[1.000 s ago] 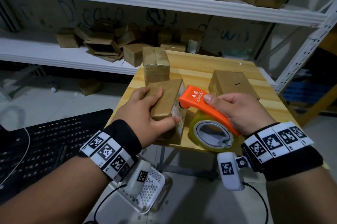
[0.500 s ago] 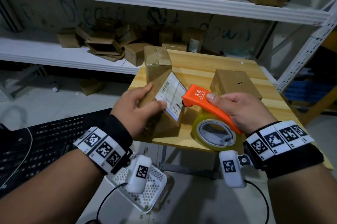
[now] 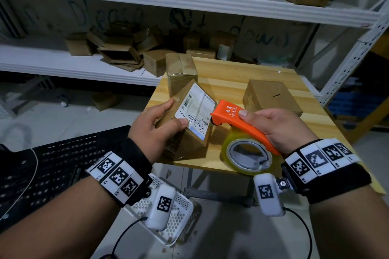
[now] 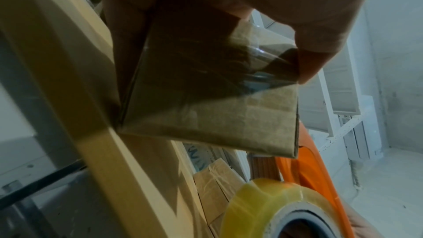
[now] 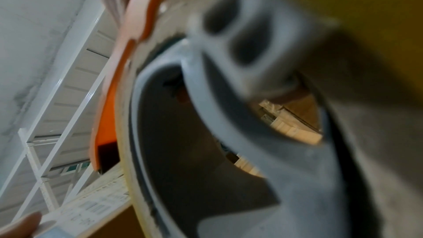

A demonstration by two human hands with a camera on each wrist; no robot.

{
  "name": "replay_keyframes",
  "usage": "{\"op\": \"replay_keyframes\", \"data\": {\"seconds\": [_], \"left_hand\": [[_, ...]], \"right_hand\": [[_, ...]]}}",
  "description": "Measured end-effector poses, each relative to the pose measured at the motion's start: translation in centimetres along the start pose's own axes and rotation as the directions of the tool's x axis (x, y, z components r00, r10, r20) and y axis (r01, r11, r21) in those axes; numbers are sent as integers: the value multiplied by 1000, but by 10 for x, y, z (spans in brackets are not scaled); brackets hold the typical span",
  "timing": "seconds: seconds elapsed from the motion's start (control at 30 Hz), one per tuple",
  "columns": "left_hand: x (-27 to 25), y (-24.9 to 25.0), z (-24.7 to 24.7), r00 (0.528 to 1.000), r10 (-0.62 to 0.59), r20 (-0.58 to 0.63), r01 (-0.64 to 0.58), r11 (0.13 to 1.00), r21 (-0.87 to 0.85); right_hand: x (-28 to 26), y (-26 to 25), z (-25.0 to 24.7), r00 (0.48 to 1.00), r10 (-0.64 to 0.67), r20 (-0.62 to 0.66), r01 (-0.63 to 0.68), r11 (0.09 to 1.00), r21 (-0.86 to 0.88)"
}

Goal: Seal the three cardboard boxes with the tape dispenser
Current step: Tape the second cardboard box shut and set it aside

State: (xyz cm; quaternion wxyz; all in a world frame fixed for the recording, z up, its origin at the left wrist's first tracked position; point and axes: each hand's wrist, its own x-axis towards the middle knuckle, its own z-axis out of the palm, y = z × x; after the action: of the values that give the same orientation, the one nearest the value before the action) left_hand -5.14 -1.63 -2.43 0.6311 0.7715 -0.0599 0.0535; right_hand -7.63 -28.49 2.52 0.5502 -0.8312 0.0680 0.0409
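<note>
The labelled cardboard box [image 3: 189, 123] sat tilted on the bench [image 3: 231, 81] edge, gripped by the left hand [image 3: 155, 126], thumb on its white shipping label [image 3: 194, 109]. Just right of it, the right hand [image 3: 280, 128] was wrapped round the orange tape dispenser [image 3: 237, 119], its nose touching the box. Beyond the hands stood a taped box [image 3: 182, 71] and a plain box [image 3: 271, 96].

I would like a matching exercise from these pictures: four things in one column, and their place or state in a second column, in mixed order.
Things:
1. labelled box
2. tape dispenser
3. tall box
4. plain box

Places or states:
a. on the table's right part, untouched
b. tilted, gripped by the left hand
c. upright behind the tilted box
d. held by the right hand

Pairs: 1-b, 2-d, 3-c, 4-a
</note>
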Motion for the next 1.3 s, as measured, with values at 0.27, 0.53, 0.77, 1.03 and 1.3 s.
{"op": "replay_keyframes", "data": {"seconds": [0.27, 0.53, 0.77, 1.03, 1.3], "left_hand": [[-3, -2, 1, 995, -91, 28, 95, 979, -181], [-7, -1, 6, 996, -90, 5, 88, 972, -218], [-9, 1, 9, 998, -65, 11, 66, 974, -217], [-6, -1, 8, 998, -68, 12, 69, 966, -247], [-8, 1, 12, 976, -210, 56, 216, 904, -370]], "right_hand": [[4, 1, 2, 999, 0, 41, 0, 1000, 3], [4, 2, -1, 998, 7, 61, -8, 1000, 24], [6, 8, -6, 999, 11, 42, -11, 1000, 17], [2, 11, -14, 998, 23, 58, -25, 999, 27], [-1, 4, -9, 998, 37, 50, -38, 999, 20]]}}
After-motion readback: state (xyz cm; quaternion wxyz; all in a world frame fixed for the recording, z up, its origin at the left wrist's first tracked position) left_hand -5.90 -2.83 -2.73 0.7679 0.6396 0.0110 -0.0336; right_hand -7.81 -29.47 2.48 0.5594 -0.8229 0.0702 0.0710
